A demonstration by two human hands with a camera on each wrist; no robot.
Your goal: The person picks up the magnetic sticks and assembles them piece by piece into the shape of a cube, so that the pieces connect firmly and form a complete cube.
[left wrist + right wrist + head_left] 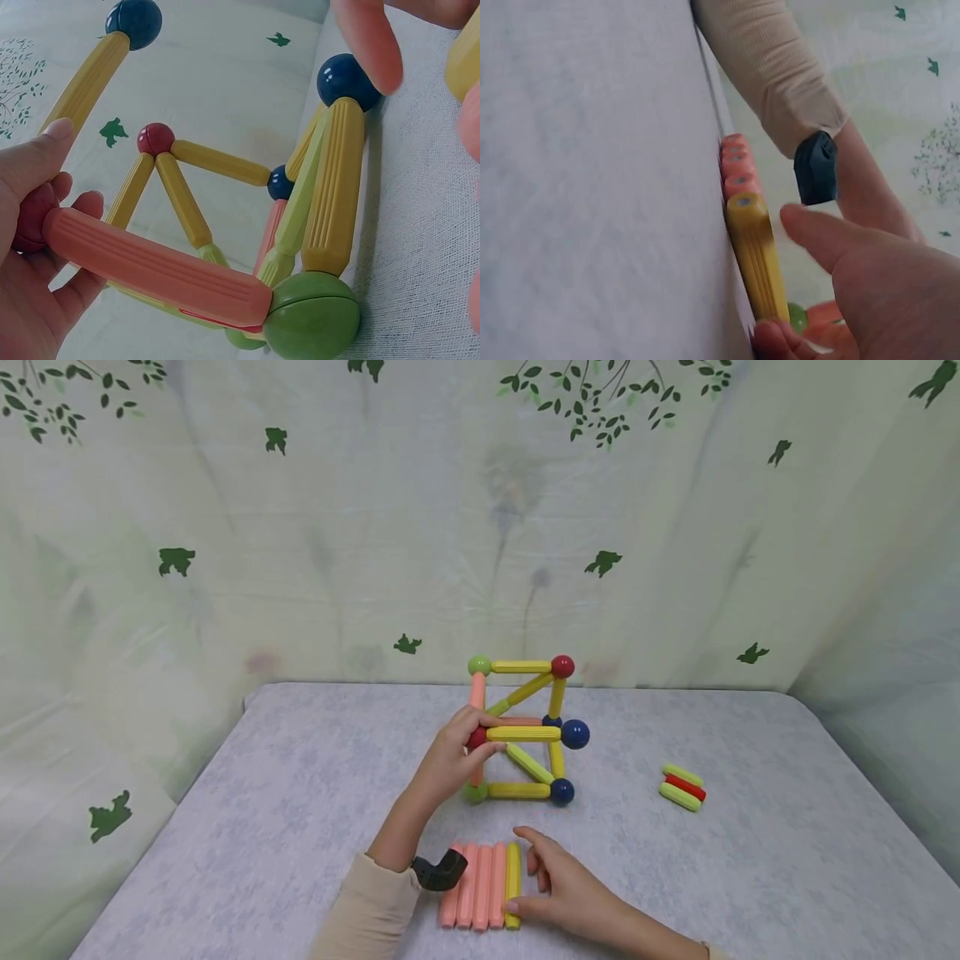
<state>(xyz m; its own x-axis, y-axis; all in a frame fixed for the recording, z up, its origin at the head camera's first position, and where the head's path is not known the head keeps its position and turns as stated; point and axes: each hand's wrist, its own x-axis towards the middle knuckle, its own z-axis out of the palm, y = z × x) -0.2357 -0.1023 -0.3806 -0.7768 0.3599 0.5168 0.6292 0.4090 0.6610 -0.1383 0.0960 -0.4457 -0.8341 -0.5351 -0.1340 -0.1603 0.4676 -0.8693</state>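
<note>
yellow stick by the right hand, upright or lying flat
Lying flat: the yellow stick rests lengthwise on the table, alongside the pink sticks.

Ball-and-rod frame stands upright; yellow rod lies flat.

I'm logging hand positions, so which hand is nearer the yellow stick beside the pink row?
Right. The right hand is just beside the yellow stick; the left hand is farther forward, holding a red ball.

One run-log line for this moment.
left hand: grips red ball on stick frame | right hand: by loose yellow stick, contact unclear | pink sticks: row alongside
</note>
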